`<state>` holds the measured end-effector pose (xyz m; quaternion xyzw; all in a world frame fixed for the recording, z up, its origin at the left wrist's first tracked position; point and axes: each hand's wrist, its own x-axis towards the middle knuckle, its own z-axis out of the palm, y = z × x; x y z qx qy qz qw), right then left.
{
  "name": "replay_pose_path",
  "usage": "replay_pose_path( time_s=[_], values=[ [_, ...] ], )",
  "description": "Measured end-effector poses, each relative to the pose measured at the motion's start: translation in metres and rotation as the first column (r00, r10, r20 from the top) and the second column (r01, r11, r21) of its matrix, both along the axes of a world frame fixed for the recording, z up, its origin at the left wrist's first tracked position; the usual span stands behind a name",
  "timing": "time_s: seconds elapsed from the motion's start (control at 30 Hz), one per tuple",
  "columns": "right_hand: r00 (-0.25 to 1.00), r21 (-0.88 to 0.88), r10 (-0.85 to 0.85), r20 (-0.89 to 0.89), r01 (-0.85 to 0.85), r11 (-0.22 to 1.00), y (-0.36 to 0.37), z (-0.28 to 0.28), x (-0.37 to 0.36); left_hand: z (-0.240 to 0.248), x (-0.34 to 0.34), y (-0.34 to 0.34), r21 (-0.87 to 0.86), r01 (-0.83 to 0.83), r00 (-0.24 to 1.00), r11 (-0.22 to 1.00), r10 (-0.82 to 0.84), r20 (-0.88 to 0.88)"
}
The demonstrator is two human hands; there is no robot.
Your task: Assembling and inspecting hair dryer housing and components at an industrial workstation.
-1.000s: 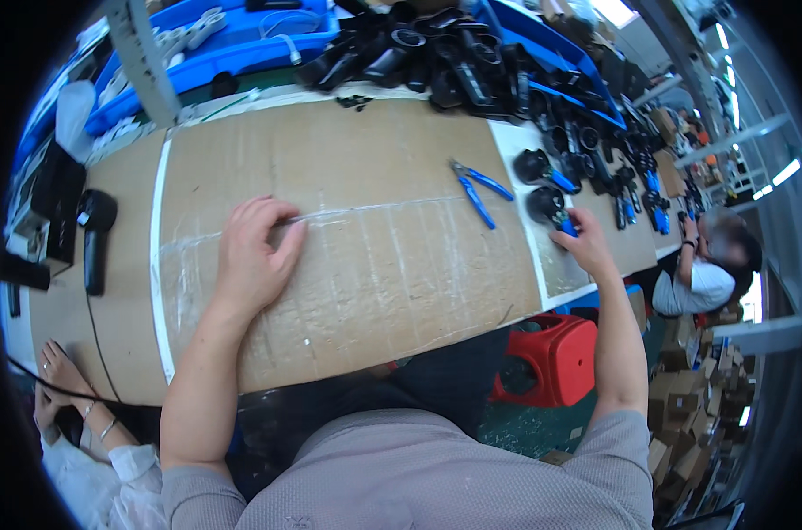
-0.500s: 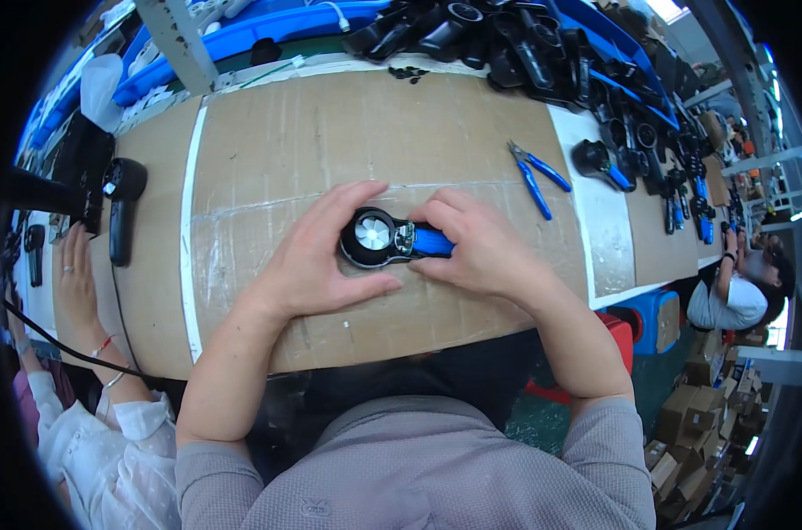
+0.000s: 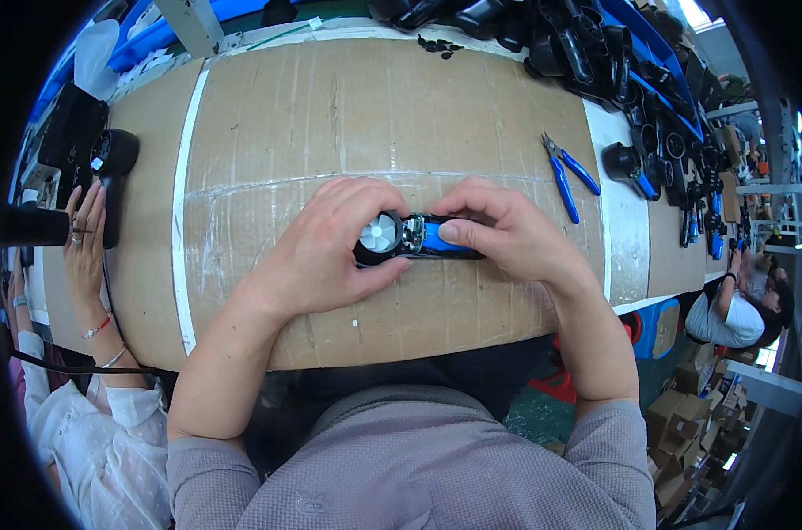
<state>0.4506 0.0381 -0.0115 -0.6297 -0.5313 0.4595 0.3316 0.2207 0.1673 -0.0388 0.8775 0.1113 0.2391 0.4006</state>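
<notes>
Head view: one opened black handheld fan [image 3: 412,238] is held over the cardboard-covered table [image 3: 348,115], lying between left hand [image 3: 330,243] and right hand [image 3: 520,237]. Unlike in the earlier picture, the right thumb [image 3: 458,231] is laid upon the blue insert [image 3: 433,238]; the piece is apparently steadied at both ends. Fan head [image 3: 379,233]: encircled by the left hand, curved narrowly. Blue-insert end: pinched by the right. Blue-handled pliers [image 3: 562,181]: placed beyond.
</notes>
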Motion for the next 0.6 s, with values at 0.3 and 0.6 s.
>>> replay_pose_path(
  time_s=[0.3,0.6],
  values=[
    [0.999,-0.129,0.021,0.037,-0.016,0.991,0.011,0.008,0.001,0.001,-0.002,0.000,-0.005,-0.016,0.999,1.000,0.016,-0.049],
    [0.998,-0.045,0.022,0.054,-0.020,0.999,0.004,0.006,-0.003,0.011,-0.004,-0.004,0.036,-0.002,1.000,0.999,0.003,-0.025]
  ],
)
